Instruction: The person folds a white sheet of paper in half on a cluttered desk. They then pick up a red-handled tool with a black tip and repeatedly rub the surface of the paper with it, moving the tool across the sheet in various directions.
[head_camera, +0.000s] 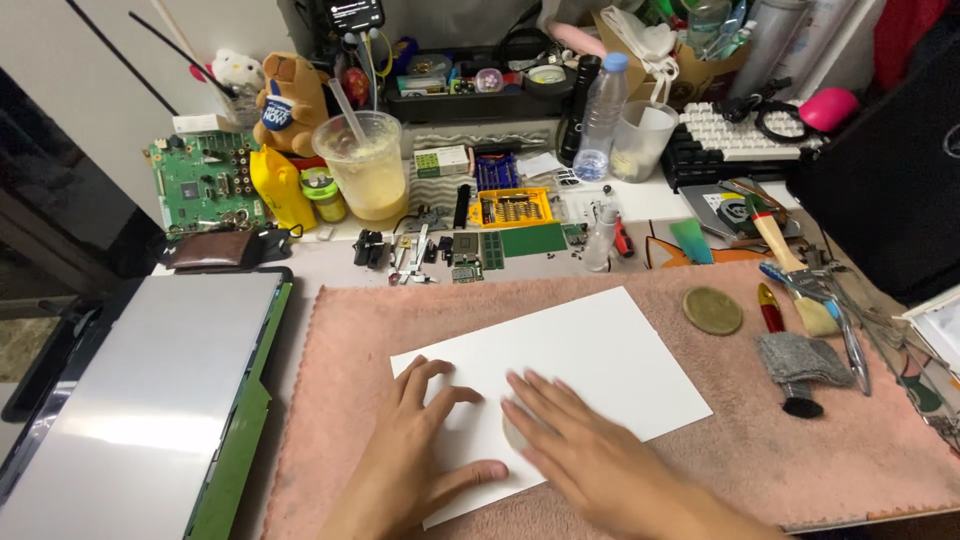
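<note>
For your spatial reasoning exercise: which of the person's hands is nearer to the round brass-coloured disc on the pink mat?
Right. The right hand lies on the white sheet, below-left of the disc; the left hand is farther left.

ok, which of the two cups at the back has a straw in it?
The big plastic cup of yellowish drink, beside the stuffed bear. The smaller frosted cup, next to the water bottle, has no straw.

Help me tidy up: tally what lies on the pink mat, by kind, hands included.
White sheet: 1
Round olive disc: 1
Grey cloth: 1
Paintbrush: 1
Red-handled tool: 1
Hands on the sheet, left hand and right hand: 2
Total: 7
</note>
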